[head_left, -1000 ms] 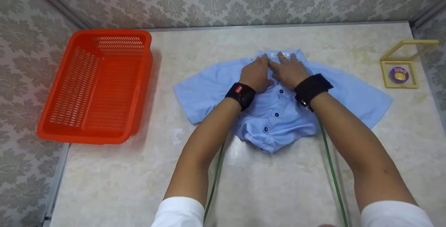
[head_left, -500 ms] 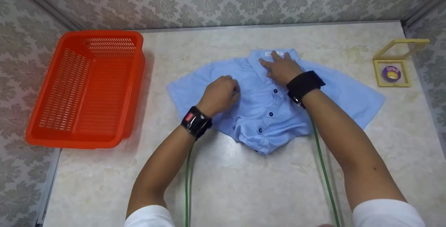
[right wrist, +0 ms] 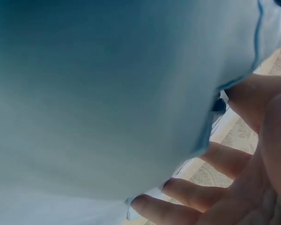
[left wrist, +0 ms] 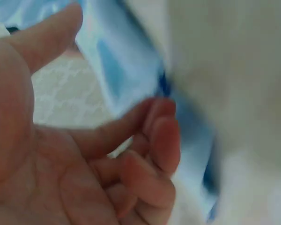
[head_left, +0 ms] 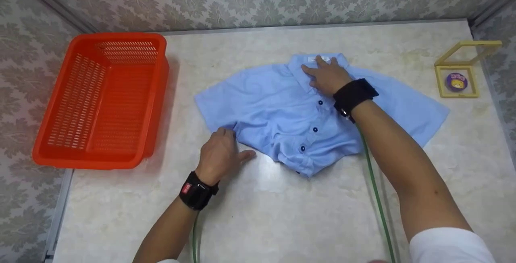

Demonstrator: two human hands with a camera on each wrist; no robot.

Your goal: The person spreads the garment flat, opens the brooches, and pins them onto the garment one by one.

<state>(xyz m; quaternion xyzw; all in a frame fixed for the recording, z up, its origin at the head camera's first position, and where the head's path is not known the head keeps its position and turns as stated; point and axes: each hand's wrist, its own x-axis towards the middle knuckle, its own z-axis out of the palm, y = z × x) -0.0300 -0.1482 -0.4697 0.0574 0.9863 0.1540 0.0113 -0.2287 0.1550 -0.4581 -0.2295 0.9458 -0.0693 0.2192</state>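
While the right hand [head_left: 328, 78] spreads its fingers over the collar [head_left: 297, 68] at twelve o'clock, the left hand [head_left: 219, 156], loosely bent, touches the blue shirt [head_left: 258, 93] near eight; sleeve to sleeve, it spans nine-to-three across the surface [head_left: 282, 218].

The left hand [head_left: 217, 154], whose fingers met the right hand's [head_left: 328, 77] a second ago, has drawn nearer the person, leaving their fingers well apart. Its fingers now lie at the shirt's [head_left: 262, 97] lower edge, the thumb has spread from them, and cloth they covered shows beyond them.
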